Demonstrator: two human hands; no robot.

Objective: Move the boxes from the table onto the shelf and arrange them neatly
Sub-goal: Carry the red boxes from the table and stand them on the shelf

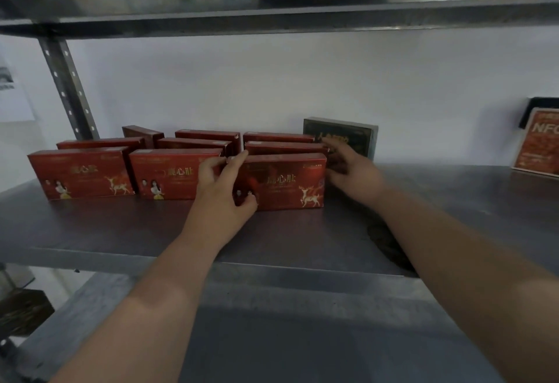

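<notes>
- The front red box (287,183) stands on its long edge on the shelf (121,231). It heads the right-hand column of three, with two more red boxes (284,148) close behind it.
- Its long axis runs left to right, parallel to the shelf's front edge, and its printed face is turned toward the person.
- The left hand (223,189) grips the left end of the front red box. The thumb is on the lower front face and the index finger lies over the top edge.
- The right hand (351,167) is at the box's right end, with fingers reaching toward the back. Motion blur hides whether it grips or only presses.
- With one hand at each end, either hand can steer the box; neither is clearly nearer.
- Its front face sits slightly forward of the middle red box (169,177) to its left. The likely correction is a short push rearward and leftward to align the front row.
- The box is red cardboard with gold lettering, a gold deer at lower right and a small figure at lower left.
- A dark box (348,137) stands just behind the right hand, so clearance there is tight.
</notes>
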